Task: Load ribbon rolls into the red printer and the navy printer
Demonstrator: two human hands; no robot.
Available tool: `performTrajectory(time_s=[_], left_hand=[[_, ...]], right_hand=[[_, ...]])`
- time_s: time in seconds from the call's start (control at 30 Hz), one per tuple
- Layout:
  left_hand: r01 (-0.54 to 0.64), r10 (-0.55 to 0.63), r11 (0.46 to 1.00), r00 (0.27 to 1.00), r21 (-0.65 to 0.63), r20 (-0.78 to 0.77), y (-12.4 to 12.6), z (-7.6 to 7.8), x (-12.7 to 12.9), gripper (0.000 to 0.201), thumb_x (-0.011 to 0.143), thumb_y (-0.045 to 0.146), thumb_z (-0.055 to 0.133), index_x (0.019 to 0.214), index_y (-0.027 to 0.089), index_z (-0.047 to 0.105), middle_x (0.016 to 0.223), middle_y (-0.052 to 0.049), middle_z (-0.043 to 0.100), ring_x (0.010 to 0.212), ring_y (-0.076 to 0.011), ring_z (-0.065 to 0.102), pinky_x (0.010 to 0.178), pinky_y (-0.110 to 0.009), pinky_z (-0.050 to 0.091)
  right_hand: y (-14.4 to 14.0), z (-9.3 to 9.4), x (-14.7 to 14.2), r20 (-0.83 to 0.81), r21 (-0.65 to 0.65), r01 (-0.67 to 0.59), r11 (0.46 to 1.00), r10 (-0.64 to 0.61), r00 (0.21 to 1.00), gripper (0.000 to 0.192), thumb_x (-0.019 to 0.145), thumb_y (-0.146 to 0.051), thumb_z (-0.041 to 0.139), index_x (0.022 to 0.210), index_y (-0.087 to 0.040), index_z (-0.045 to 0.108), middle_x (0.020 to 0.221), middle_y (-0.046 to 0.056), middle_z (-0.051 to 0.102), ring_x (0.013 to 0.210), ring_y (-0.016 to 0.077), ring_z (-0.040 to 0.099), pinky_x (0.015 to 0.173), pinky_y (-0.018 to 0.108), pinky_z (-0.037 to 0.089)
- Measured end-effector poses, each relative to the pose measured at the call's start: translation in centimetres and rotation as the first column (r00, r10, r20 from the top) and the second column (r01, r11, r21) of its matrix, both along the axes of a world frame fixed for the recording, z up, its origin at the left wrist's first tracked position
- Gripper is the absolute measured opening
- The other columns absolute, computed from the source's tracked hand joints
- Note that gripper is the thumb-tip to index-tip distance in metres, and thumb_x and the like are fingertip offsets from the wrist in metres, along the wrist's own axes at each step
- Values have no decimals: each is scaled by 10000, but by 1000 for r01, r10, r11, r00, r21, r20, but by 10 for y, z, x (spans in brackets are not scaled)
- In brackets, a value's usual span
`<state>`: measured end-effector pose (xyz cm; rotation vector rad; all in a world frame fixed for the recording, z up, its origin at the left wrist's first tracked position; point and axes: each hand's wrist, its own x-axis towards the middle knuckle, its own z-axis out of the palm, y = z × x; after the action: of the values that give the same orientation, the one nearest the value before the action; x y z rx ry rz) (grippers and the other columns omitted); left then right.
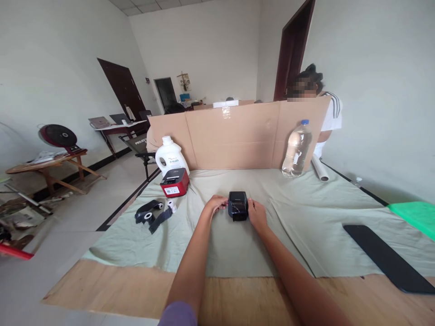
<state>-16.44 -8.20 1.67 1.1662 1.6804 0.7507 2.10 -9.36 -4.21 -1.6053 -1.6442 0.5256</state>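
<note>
— Okay, quick one: where was the small black printer (pixel 238 205)?

— Middle of the table, sitting on the grey-green cloth (pixel 217 235), in front of the cardboard screen (pixel 238 136). Left hand (pixel 215 204) was cupped against its left side, fingers curled to the casing. Right hand (pixel 256 214) was pressed against the right side, same loose curl. Neither was fully closed; it looked like bracing, not lifting. Couldn't tell whether the thumbs were on the lid.

— Anything else close?

— Red printer (pixel 174 183) off to the left, white jug (pixel 171 157) just behind it. Black label rolls (pixel 152 215) lay near the left hand but apart from it. Water bottle (pixel 297 149) stood against the cardboard on the right. Dark flat slab (pixel 387 259) near the right edge. Another person (pixel 326 113) stood behind the screen.

— Risks?

— My guess: the cloth was wrinkled and loose, so a sideways push could slide the printer or bunch the cloth. A light side-only grip could slip too.
</note>
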Motion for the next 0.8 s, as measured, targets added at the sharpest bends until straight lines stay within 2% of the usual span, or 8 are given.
performTrajectory(time_s=[0.13,0.53,0.8], left_hand=[[-29,30,999,999,-39,28,-5,3,0,354,803,456,749,825,104,723,717,-94,726,509,-110,588,399,-179,231],[-50,57,995,995,-81,84,6,-10,-8,393,825,473,741,909,89,744,823,-126,757,608,-131,657,405,-164,235],[-55,62,996,994,-76,86,7,-10,-8,336,828,412,761,864,79,736,832,-121,755,623,-126,655,429,-168,258]], right_hand=[[0,0,0,49,20,2,1000,-3,999,595,1004,-454,224,775,-175,698,831,138,739,756,226,595,710,303,372],[6,-5,-1,39,91,0,996,-4,999,591,993,-499,225,648,-182,585,680,101,648,639,189,478,633,304,301],[6,-5,-2,22,110,-6,994,4,1000,541,986,-480,245,634,-195,541,636,72,594,623,179,449,625,307,290]])
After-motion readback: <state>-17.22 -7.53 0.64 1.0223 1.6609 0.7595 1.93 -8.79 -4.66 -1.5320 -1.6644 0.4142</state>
